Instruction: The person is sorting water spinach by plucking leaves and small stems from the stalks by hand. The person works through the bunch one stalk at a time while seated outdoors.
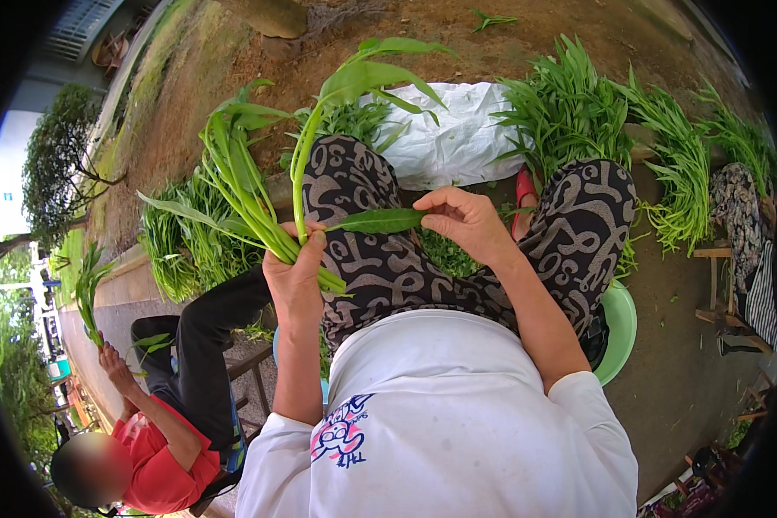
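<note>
My left hand [295,263] is closed around a small bunch of leafy green stems [240,186], which look like water spinach. One thicker stalk [300,164] stands up from the same grip, its leaves bending over to the right. Between finger and thumb, my right hand [470,223] pinches the tip of a single long leaf [380,221]. That leaf stretches across to the bunch in my left hand, above my patterned trousers. Cut stem ends poke out below my left hand.
A white plastic sheet [453,129] lies ahead, with heaps of greens [570,108] beside it. More bundles [678,173] lie to the right. A pale green basin [617,332] stands by my right leg. At left, a person in a red shirt [168,462] holds greens [88,289].
</note>
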Demonstrator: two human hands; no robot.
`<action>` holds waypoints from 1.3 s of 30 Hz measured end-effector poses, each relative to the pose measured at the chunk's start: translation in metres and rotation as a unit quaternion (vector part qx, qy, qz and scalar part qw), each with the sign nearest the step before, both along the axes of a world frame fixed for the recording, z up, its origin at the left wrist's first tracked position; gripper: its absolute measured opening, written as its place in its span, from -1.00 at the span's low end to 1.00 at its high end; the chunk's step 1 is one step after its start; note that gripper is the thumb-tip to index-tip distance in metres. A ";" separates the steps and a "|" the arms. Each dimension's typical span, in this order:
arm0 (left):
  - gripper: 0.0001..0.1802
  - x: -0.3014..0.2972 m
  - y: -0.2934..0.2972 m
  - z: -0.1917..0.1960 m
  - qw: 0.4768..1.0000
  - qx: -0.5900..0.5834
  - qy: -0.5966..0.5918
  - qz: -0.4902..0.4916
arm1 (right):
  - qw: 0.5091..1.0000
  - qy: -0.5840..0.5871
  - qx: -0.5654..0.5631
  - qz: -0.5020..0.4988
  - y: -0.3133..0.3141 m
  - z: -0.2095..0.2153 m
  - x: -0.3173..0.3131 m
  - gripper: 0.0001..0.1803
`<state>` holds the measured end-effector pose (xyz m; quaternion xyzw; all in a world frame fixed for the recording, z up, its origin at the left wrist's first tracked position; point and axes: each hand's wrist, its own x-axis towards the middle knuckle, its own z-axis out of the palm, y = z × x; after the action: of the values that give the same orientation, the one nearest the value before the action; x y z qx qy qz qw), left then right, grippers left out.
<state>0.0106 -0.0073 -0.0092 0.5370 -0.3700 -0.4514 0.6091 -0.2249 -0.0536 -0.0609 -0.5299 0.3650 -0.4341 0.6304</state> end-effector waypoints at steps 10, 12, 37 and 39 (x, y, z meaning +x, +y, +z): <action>-0.85 -0.002 0.000 0.001 1.000 -0.003 -0.028 -0.006 | 0.955 0.153 -0.241 -0.078 -0.002 -0.006 0.007 -0.89; -0.85 -0.006 0.000 0.002 0.999 0.000 -0.037 -0.010 | 0.951 0.148 -0.255 -0.097 -0.003 -0.009 0.007 -0.92; -0.88 -0.014 0.000 -0.002 0.998 -0.031 -0.057 0.006 | 0.962 -0.206 0.154 -0.085 -0.011 -0.020 0.001 -0.93; -0.87 -0.010 -0.001 -0.004 0.999 -0.030 -0.044 0.007 | 0.967 -0.198 0.128 -0.092 -0.009 -0.014 0.000 -0.92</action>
<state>0.0006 -0.0081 -0.0135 0.5405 -0.4056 -0.4118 0.6114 -0.2252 -0.0624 -0.0749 -0.3121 0.3324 -0.5366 0.7100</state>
